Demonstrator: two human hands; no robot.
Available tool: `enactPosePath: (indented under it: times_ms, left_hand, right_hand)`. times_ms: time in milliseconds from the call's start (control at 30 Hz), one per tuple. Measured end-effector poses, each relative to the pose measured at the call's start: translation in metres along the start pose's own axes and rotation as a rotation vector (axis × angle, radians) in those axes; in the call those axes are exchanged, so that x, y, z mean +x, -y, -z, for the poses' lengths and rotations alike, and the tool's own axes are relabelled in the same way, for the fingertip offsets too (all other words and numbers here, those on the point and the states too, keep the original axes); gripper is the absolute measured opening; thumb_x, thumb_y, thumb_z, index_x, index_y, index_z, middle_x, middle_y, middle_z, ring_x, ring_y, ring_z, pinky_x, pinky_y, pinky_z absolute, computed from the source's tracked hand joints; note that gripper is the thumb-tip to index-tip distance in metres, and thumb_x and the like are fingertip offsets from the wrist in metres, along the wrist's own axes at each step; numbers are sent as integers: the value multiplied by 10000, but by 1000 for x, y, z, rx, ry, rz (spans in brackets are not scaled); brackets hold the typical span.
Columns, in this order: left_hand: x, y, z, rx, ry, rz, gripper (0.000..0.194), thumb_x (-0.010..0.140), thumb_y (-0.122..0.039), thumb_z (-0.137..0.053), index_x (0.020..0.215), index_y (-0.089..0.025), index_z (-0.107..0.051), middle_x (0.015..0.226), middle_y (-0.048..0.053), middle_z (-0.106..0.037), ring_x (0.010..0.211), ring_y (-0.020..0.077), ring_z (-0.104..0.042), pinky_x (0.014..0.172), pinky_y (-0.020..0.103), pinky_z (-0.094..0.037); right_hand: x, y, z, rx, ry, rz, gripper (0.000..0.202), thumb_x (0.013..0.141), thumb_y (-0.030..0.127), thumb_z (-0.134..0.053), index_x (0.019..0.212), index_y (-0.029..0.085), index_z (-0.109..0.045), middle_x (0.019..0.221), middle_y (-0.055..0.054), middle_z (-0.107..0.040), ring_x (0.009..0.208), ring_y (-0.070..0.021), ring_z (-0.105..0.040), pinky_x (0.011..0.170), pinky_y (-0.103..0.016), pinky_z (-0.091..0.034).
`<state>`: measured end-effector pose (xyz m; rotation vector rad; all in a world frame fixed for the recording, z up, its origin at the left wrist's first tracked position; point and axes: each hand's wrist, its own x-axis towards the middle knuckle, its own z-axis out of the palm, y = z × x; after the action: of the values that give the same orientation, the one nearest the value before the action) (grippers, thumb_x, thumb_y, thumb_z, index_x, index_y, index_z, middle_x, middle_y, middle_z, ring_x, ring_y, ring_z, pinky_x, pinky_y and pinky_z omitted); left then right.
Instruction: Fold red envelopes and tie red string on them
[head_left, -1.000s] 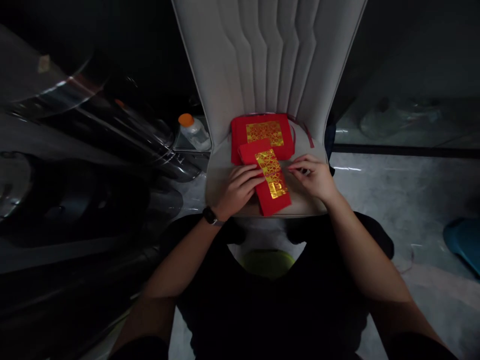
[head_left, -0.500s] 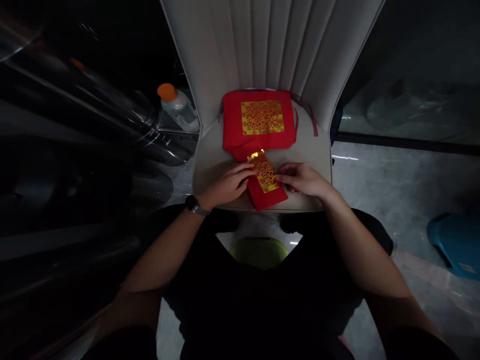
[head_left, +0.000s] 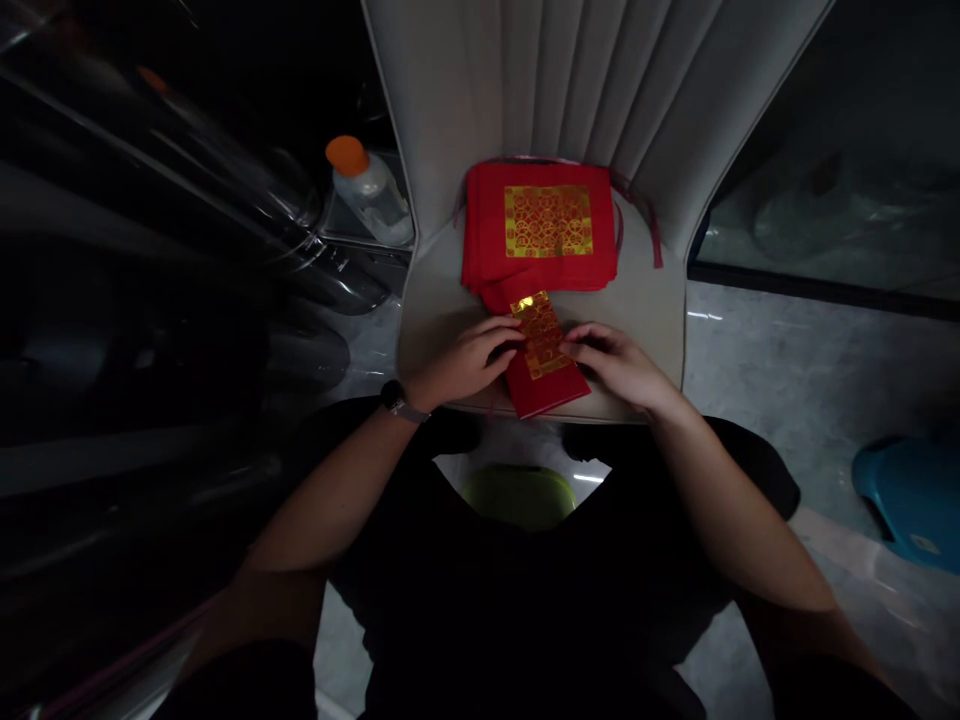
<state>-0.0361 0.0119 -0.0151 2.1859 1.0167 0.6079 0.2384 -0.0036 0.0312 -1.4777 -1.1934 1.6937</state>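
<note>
A folded red bag [head_left: 551, 391] with a gold printed panel lies tilted near the front edge of the chair seat, between my two hands. My left hand [head_left: 480, 352] is at its left edge, fingers curled and thumb tip against the side. On the right edge, the thumb and bent fingers of my right hand [head_left: 609, 362] pinch it. Just behind lies a flat stack of red bags [head_left: 487, 225], its top one showing a gold patterned square. The folded bag's far end meets the stack's front corner.
The pale chair [head_left: 660, 300] has a ribbed backrest, and a dark red ribbon [head_left: 656, 240] lies by the stack. To the left stands a clear bottle [head_left: 375, 200] with an orange cap. A blue plastic stool [head_left: 911, 505] is on the floor at right.
The view has shifted slightly, moving the chair and stack up and right in the picture. My left fingers have drawn back from the gold panel towards the folded bag's left edge.
</note>
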Motion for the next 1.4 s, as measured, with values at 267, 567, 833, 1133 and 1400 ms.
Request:
enactPosePath:
  times_ms: [267, 567, 833, 1133, 1400]
  left_hand:
    - [5, -17, -17, 211, -85, -8, 153, 1078, -234, -663, 1168, -187, -777, 1336, 122, -729, 1267, 279, -690, 1136, 505, -550]
    - [13, -36, -27, 458, -123, 64, 59, 1029, -199, -705, 1036, -169, -754, 1139, 115, -722, 1096, 309, -638, 969, 476, -559]
    - [16, -29, -34, 442, -72, 103, 62, 1044, -145, -640, 1017, -172, -689, 1025, 94, -714, 1021, 267, -664, 939, 406, -571]
    - [14, -28, -34, 466, -54, 64, 140, 1100, -180, -555, 1052, -153, -683, 1045, 114, -716, 1030, 284, -654, 951, 424, -560]
    - [12, -23, -34, 435, -25, 62, 174, 1134, -216, -520, 1106, -148, -679, 1087, 115, -710, 1050, 282, -646, 994, 425, -537]
  right_hand:
    - [-4, -5, 29, -216, 127, -76, 480, 831, 582, -869, 1090, 271, -611, 708, 35, -665, 561, -170, -579, 566, -320, -468]
    - [39, -3, 24, -807, 123, 385, 166, 920, 244, -694, 1031, 209, -812, 883, -33, -742, 754, -181, -614, 741, -312, -437]
    - [48, -16, 20, -1008, 84, 561, 150, 933, 205, -661, 959, 209, -809, 956, -73, -757, 819, -214, -647, 760, -327, -445]
    - [44, -19, 25, -1048, 118, 627, 206, 975, 184, -626, 1027, 195, -825, 1019, -84, -783, 881, -218, -687, 784, -324, -472]
    - [42, 2, 12, -1419, 248, 602, 198, 1028, 151, -617, 1109, 134, -797, 1104, -145, -790, 885, -234, -693, 737, -337, -423]
